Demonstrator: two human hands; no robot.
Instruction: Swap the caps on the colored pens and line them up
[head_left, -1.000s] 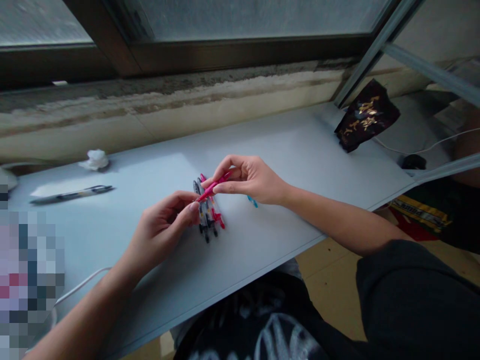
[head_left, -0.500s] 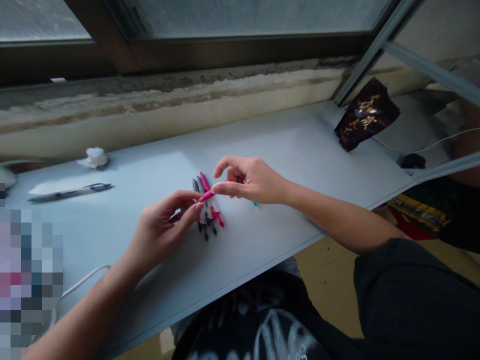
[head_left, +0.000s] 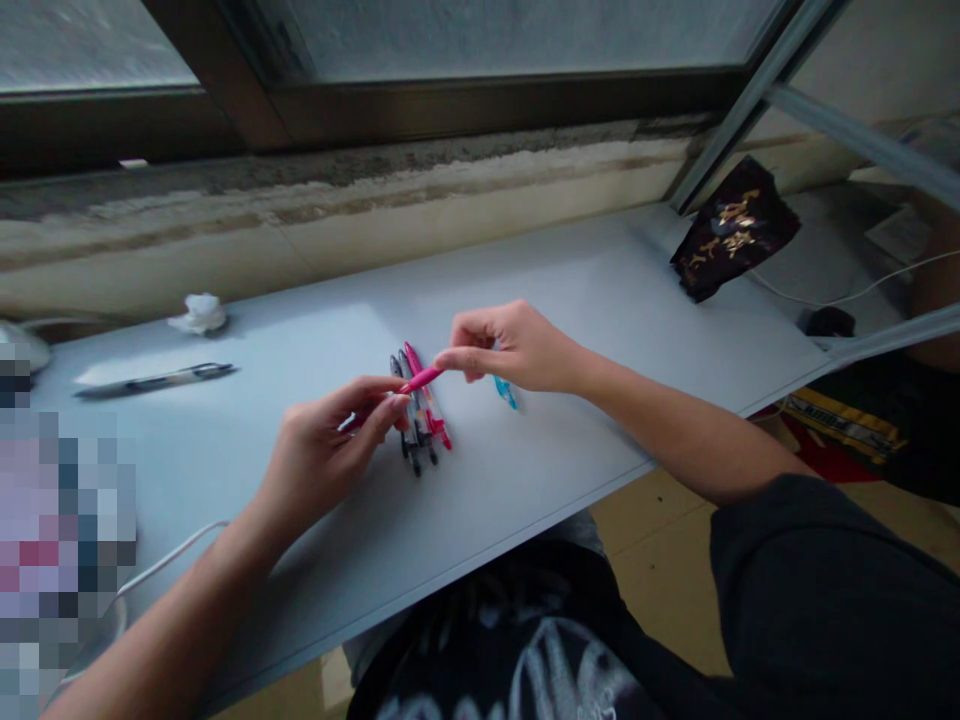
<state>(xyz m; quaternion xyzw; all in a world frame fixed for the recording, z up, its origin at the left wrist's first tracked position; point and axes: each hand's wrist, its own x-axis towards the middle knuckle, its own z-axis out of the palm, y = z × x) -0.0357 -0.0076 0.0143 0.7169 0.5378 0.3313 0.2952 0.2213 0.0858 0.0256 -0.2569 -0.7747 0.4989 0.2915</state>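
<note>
A pink pen (head_left: pixel 421 379) is held between my two hands above the desk. My left hand (head_left: pixel 341 430) grips its lower left part, which is mostly hidden by the fingers. At its upper right end, my right hand (head_left: pixel 502 350) pinches it between thumb and curled fingers. Beneath lies a row of several pens: a pink one (head_left: pixel 433 405) on the right and black-and-clear ones (head_left: pixel 415 440) beside it, partly covered by my left hand. Just below my right hand rests a light blue pen (head_left: pixel 506 393), its upper end hidden by the fingers.
A black-and-clear pen (head_left: pixel 180 376) and a crumpled tissue (head_left: pixel 201 314) lie on the desk's left side. A dark wrapper with gold print (head_left: pixel 735 230) leans by the metal frame at the right. A white cable (head_left: pixel 172 553) crosses the left front.
My right hand has shifted slightly right and up, its fingers now curled in closer around the pen's end. More of the light blue pen shows. The view has shifted slightly.
</note>
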